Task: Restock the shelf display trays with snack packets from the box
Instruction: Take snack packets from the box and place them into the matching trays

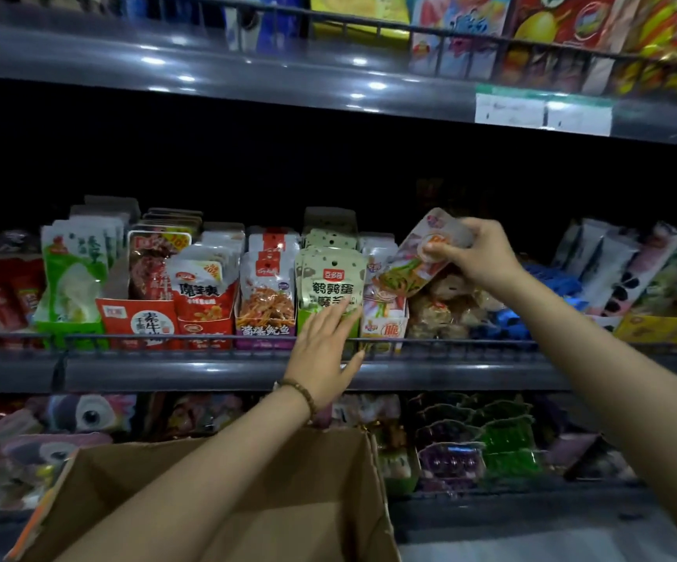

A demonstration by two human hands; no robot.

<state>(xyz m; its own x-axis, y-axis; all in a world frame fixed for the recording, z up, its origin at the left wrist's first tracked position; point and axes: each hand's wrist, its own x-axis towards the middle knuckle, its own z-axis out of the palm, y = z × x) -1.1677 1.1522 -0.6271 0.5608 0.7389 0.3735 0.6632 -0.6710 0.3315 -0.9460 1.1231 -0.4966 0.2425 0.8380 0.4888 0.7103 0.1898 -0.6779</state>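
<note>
Our right hand (478,253) pinches a tilted snack packet (418,257) above its display tray (383,332); our left hand (322,352), fingers straight, presses the green packets (330,281) beside it.

Glossy plastic snack packets (330,283), matt brown cardboard box (320,496).

A single wide-angle view, worn on the head, looks forward and slightly down at a dark grey metal shop shelf (207,371) from close by, level with its middle tier. The upper tier bows across the top edge. An open brown cardboard box (328,488) lies nearest the lens at the bottom.
</note>
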